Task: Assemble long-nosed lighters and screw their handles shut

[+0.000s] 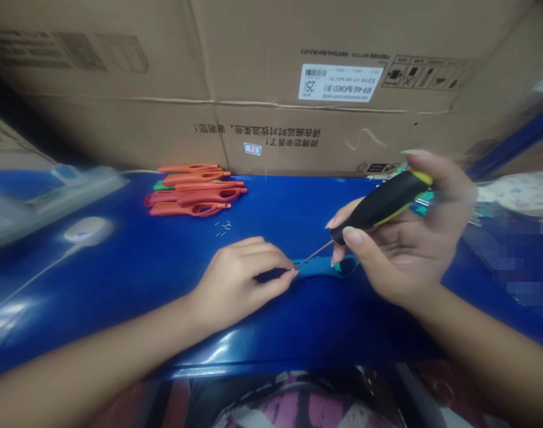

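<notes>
My right hand (405, 238) is closed round a screwdriver (382, 205) with a black and yellow handle. Its thin shaft slants down to the left, and the tip meets a teal-handled pair of scissors (325, 267) lying on the blue table (164, 261). My left hand (240, 279) is closed over the blade end of those scissors and presses them to the table, fingertips right beside the screwdriver tip. The dark blades mostly hide under my left fingers.
A stack of orange-handled scissors (195, 190) lies at the back left, with several small screws (222, 226) loose in front of it. A white round device (88, 230) with a cable sits at the left. Large cardboard boxes (271, 89) wall off the back.
</notes>
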Available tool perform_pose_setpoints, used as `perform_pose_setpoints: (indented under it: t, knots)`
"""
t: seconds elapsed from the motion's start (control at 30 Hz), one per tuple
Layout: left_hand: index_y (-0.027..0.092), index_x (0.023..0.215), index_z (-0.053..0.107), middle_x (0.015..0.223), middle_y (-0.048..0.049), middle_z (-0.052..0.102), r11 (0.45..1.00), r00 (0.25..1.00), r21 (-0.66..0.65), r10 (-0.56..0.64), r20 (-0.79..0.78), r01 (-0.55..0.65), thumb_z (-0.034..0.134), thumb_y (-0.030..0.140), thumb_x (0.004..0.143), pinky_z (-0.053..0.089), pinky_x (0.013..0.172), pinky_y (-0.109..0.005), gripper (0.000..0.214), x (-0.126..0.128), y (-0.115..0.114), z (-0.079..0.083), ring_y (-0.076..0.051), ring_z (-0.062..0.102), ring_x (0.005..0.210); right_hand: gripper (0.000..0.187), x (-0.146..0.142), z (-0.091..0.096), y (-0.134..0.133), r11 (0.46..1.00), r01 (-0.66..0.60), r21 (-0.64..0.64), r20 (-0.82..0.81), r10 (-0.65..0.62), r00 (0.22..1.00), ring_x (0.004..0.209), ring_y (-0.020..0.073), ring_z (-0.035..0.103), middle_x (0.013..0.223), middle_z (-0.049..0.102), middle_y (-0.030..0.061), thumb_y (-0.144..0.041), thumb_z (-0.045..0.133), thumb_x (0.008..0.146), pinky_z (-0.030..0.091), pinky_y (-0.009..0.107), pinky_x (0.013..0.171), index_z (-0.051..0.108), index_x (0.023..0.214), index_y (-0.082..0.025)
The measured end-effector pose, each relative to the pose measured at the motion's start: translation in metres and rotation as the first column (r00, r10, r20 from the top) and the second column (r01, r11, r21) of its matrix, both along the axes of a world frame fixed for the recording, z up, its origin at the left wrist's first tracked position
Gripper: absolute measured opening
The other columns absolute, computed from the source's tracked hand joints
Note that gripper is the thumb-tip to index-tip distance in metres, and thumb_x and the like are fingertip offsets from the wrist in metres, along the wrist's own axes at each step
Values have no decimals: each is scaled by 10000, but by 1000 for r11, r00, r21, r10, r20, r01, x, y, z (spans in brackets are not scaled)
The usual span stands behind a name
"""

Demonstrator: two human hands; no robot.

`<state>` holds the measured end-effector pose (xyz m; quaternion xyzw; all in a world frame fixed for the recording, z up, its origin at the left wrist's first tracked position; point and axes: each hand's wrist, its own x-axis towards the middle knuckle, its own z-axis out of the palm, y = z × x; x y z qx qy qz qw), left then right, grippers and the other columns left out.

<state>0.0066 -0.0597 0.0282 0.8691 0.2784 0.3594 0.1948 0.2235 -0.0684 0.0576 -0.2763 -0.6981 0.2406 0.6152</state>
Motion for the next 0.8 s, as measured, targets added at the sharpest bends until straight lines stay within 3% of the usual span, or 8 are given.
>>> perform_pose_setpoints:
  t: [0.17, 0.37, 0.53, 0.8]
  knots:
    - [170, 926, 745, 879, -15, 760, 1000, 1000, -4, -13, -25, 13, 656, 198, 923, 511, 754, -295, 93, 0, -1, -3, -149, 658, 791, 603, -1, -4, 0, 1000, -12, 2, 49, 12, 999, 712, 176, 723, 1107, 681, 42, -170, 681, 871, 596, 235, 437, 416, 1370, -382]
    - [180, 922, 759, 880, -25, 762, 1000, 997, 5, -16, -69, 17, 646, 235, 936, 520, 725, -303, 126, 0, 0, -10, -159, 668, 779, 693, 0, -11, 2, 993, -42, 106, 126, 28, 992, 798, 175, 725, 1363, 560, 86, -144, 725, 821, 619, 236, 485, 427, 1405, -369]
    - [193, 941, 757, 915, -28, 770, 1000, 996, -14, -19, -84, 18, 664, 282, 932, 537, 763, -317, 129, 0, 1, -9, -168, 670, 813, 713, 1, -12, 1, 993, -74, 89, 144, 61, 988, 789, 189, 730, 1431, 533, 95, -141, 734, 813, 608, 248, 458, 440, 1413, -388]
    - [193, 1235, 674, 1130, -75, 742, 998, 995, -56, 8, -99, -14, 762, 355, 845, 551, 918, -403, 432, 0, 4, -8, -235, 646, 1039, 745, 3, -9, 1, 993, 7, 114, 164, -26, 986, 840, 188, 729, 1442, 511, 37, -113, 738, 806, 647, 262, 542, 448, 1417, -423]
